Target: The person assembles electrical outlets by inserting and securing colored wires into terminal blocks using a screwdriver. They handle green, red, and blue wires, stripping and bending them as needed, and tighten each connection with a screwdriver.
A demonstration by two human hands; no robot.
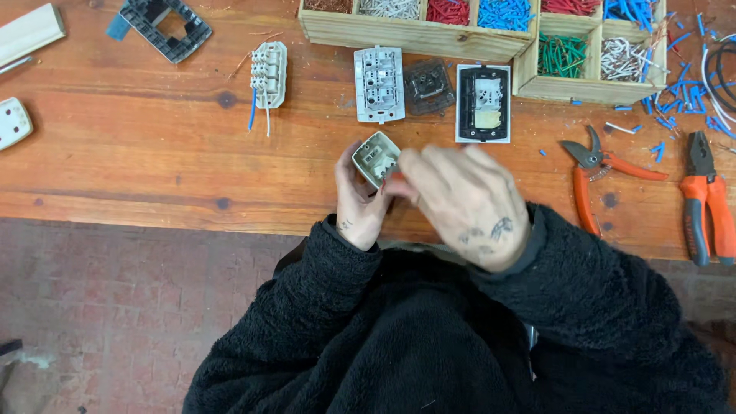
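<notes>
The left hand (pixel 359 201) grips a small grey plastic switch module (pixel 376 157), tilted, at centre; the right hand (pixel 464 203), blurred, fingers curled, pinches something orange against it, likely a tool. This looks like mid-assembly work, calling for steady alignment. The worn wooden table (pixel 138 146) carries compartmented wire trays (pixel 418 34) at 12 o'clock, smooth switch plates (pixel 379 84) below them, and orange-handled pliers (pixel 709 195) at 3 o'clock.

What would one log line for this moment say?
left hand: holds small switch module | right hand: at module, blurred | bench: switch plates, orange pliers, wire trays
</notes>
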